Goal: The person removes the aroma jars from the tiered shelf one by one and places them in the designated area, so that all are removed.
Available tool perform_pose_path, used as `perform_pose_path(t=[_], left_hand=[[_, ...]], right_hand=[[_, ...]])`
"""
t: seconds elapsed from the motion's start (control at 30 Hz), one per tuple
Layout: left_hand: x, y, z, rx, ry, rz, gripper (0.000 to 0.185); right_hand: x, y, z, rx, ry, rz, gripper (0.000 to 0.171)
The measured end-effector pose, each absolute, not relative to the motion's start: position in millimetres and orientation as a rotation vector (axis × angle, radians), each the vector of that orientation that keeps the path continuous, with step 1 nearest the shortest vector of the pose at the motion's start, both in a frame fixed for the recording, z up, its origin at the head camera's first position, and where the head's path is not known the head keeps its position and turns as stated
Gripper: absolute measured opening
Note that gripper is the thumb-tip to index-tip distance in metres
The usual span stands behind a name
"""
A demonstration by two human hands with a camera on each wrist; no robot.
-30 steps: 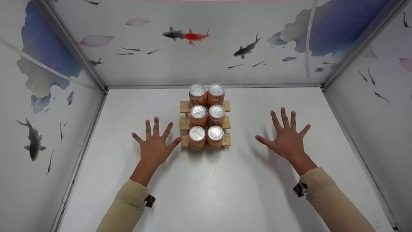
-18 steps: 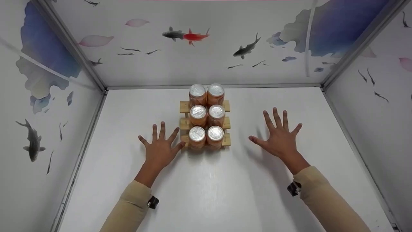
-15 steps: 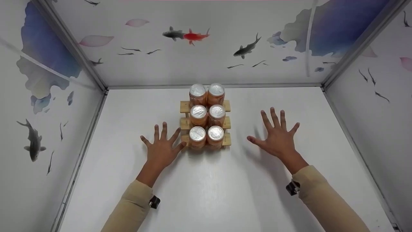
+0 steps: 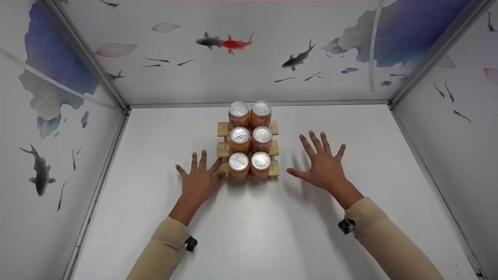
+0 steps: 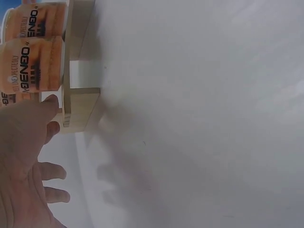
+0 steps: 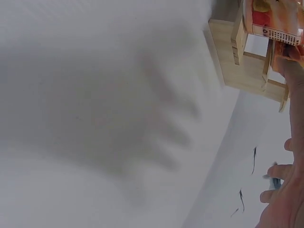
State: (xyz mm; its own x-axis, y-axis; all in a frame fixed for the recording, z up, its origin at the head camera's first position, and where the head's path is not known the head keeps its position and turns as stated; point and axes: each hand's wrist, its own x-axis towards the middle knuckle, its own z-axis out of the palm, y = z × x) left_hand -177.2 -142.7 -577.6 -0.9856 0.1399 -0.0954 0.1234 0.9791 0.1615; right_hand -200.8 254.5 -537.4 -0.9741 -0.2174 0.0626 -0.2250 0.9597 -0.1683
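Observation:
Several orange cans (image 4: 238, 167) with silver lids stand upright in two columns on a three-step wooden rack (image 4: 274, 168). Printed lettering shows on a can (image 5: 33, 66) in the left wrist view. My left hand (image 4: 198, 182), fingers spread, is at the rack's left front end. Its thumb and index finger overlap the lowest step in the head view; whether they touch the wood I cannot tell. Over the table to the right of the rack hovers my right hand (image 4: 323, 167), fingers spread and holding nothing, its thumb pointing toward the lowest step. The right wrist view shows the rack's side (image 6: 240, 66).
A white table (image 4: 249, 233) lies under the rack, which stands near the back wall (image 4: 249, 81). Side walls (image 4: 50, 217) printed with fish and leaves close in the left and right. Both sleeves carry a small black device (image 4: 190, 244) at the wrist.
Both hands have moved inward: the left rightward and slightly nearer me, up to the rack's end, the right leftward toward the rack. Cans and rack have stayed in place.

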Motion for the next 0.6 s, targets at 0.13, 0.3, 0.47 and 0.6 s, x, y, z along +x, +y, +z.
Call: perform_pose_path(t=[0.13, 0.3, 0.47, 0.6], left_hand=[[-178, -142, -579, 0.204, 3.023, 0.237, 0.060], [-180, -140, -581, 0.207, 3.015, 0.254, 0.059], [-182, -138, -581, 0.198, 2.996, 0.260, 0.059], [-183, -136, -581, 0.187, 2.984, 0.270, 0.060]], right_hand=[[-200, 246, -536, 0.385, -3.058, 0.278, 0.122], [-199, 235, -532, 0.438, -3.052, 0.315, 0.121], [-200, 225, -530, 0.519, -3.031, 0.358, 0.118], [-200, 217, -528, 0.575, -3.017, 0.363, 0.117]])
